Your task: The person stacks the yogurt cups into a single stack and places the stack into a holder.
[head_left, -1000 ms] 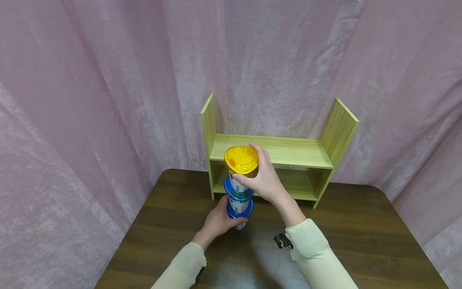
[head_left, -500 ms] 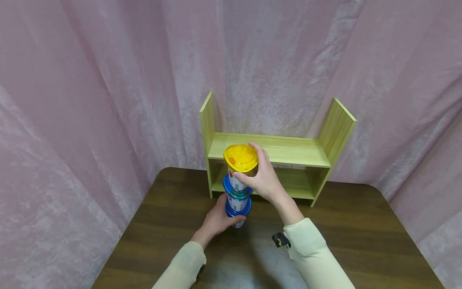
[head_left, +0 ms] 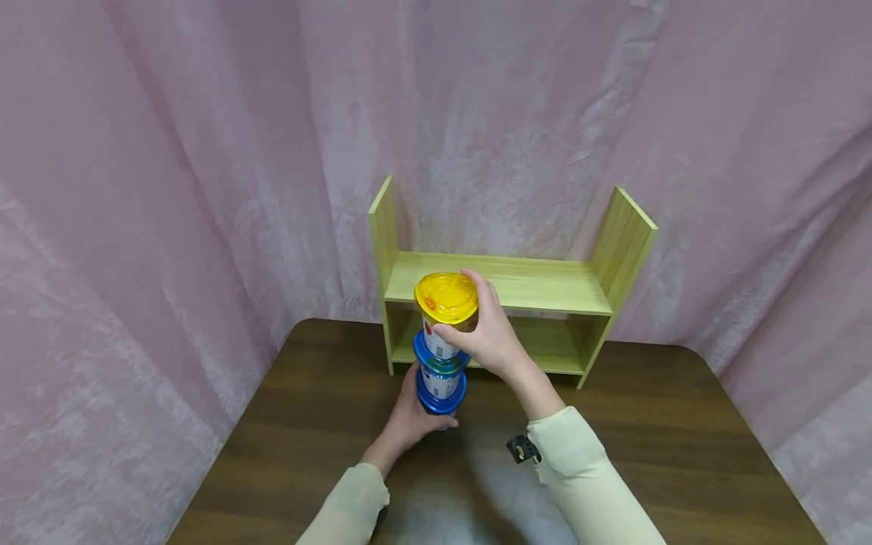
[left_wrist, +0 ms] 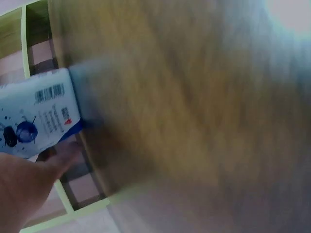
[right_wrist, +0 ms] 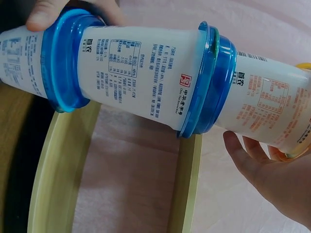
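Three white lidded plastic cups stand in one stack. The top cup (right_wrist: 267, 102) wears a yellow lid (head_left: 446, 297); the middle cup (right_wrist: 136, 73) and the bottom cup (left_wrist: 39, 114) have blue lids. My right hand (head_left: 492, 337) grips the top cup from the right, thumb in front and fingers behind, just below its lid. Lower down, my left hand (head_left: 409, 416) curls round the bottom cup under its blue lid (right_wrist: 65, 58), thumb across the front. In the right wrist view the stack lies sideways across the picture, with printed labels. The left wrist view is partly blurred.
Behind the cups is a two-level light wooden shelf (head_left: 545, 288) with raised side panels. It stands at the back of a dark brown wooden table (head_left: 647, 439). A pink curtain (head_left: 204, 151) hangs behind and around the table.
The head view has shifted slightly, so shelf, hands and cups appear further left. Less of the bottom cup shows below my left thumb. Both hands keep their hold on the stack.
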`<state>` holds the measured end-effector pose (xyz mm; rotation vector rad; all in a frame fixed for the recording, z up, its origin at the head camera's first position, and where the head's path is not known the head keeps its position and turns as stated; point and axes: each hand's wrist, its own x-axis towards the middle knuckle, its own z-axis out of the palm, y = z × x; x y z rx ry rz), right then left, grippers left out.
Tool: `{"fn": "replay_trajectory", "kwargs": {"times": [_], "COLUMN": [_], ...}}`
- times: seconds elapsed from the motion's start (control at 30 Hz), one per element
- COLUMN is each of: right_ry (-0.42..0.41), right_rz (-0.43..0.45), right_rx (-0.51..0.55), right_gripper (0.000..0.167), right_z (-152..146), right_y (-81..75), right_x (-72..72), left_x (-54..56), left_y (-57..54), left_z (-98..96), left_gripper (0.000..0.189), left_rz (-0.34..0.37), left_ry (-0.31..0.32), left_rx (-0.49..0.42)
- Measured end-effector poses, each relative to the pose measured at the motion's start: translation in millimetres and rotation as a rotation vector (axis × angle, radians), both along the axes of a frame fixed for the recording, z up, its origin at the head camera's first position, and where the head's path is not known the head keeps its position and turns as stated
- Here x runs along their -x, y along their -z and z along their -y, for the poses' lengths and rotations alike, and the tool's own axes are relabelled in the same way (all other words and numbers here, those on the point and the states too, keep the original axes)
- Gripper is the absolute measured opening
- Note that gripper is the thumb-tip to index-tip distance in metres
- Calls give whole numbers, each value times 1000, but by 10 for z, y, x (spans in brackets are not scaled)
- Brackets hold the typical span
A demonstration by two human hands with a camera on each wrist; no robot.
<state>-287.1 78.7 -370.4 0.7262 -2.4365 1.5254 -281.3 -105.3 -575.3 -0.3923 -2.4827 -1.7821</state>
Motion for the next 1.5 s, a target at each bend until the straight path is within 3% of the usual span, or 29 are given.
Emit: {"fn": "replay_trajectory", "kwargs": {"times": [0.13, 0.37, 1.03, 1.5], "right_ry": [-16, -17, 1, 16], "right_rz": [11, 11, -12, -34], "right_rx": [14, 23, 54, 140], "right_gripper": [93, 94, 103, 70], "right_z": [35, 69, 24, -363], "right_y": [21, 31, 43, 293], "right_x": [24, 36, 23, 8], "left_x": [-25, -19, 15, -1], "left_y": [80, 131, 154, 154], "left_z": [-8, 9, 19, -4], "left_gripper": [122, 114, 111, 111], "left_rz": [15, 49, 20, 16], "left_ry": [-22, -102, -112, -118], "left_rx": [-49, 6, 29, 17]}}
